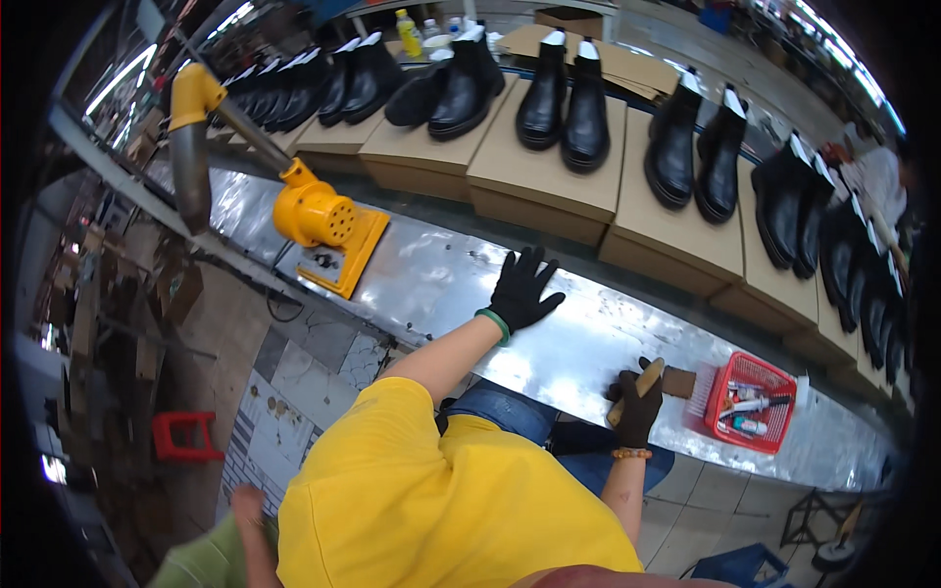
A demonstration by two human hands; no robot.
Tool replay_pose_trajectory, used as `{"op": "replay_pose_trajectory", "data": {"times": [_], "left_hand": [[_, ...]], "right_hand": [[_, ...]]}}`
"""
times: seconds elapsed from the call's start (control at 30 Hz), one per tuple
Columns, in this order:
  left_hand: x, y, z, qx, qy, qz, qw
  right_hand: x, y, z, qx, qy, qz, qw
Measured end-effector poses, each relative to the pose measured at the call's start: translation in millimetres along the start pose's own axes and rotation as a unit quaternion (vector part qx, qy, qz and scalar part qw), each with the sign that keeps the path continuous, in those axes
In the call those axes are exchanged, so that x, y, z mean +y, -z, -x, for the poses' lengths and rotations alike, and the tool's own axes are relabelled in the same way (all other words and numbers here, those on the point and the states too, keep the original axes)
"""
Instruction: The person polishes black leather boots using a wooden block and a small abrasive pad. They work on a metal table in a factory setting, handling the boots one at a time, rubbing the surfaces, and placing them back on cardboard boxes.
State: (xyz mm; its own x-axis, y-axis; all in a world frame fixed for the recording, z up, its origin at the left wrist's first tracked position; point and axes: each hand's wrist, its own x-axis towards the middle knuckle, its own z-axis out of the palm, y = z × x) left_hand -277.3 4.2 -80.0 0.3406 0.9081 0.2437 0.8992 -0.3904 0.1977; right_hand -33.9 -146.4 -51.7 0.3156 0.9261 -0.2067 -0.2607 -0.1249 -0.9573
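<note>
My left hand (pixel 524 292), in a black glove, lies flat on the shiny metal bench (pixel 431 279) with its fingers spread and nothing in it. Further right, close to the bench's near edge, my black-gloved right hand (pixel 639 412) is closed around a wooden brush (pixel 649 376). Its long, pale tan back shows on both sides of the hand; the bristles are mostly hidden. Just right of that hand, a small brown block (pixel 678 382) rests on the metal.
A red plastic basket (pixel 716 416) with tubes and small tools stands at the right. Black ankle boots (pixel 585 118) stand on cardboard boxes (pixel 549 186) along the far side. A yellow machine with an arm (pixel 319 216) sits left. Behind me are a red stool (pixel 186 436) and another person's arm (pixel 257 534).
</note>
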Motion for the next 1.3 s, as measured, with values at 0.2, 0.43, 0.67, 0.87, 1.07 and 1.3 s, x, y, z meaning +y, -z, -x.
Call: {"op": "replay_pose_trajectory", "data": {"times": [0.2, 0.43, 0.67, 0.87, 1.07, 1.3], "left_hand": [[12, 2, -5, 0.024, 0.030, -0.013, 0.999], [12, 2, -4, 0.019, 0.044, -0.017, 0.999], [14, 9, -2, 0.015, 0.048, -0.017, 0.999], [12, 5, 0, 0.022, 0.057, -0.004, 0.998], [13, 7, 0, 0.014, 0.062, 0.008, 0.998], [12, 8, 0, 0.007, 0.066, 0.017, 0.998]], "right_hand": [[24, -2, -17, 0.026, 0.026, 0.004, 0.999], [4, -41, -32, 0.080, 0.128, -0.043, 0.988], [33, -49, -49, 0.064, 0.192, 0.080, 0.976], [38, -45, -50, 0.015, 0.251, 0.281, 0.926], [37, -43, -48, 0.011, 0.246, 0.289, 0.925], [31, -49, -44, 0.010, 0.258, 0.292, 0.921]]}}
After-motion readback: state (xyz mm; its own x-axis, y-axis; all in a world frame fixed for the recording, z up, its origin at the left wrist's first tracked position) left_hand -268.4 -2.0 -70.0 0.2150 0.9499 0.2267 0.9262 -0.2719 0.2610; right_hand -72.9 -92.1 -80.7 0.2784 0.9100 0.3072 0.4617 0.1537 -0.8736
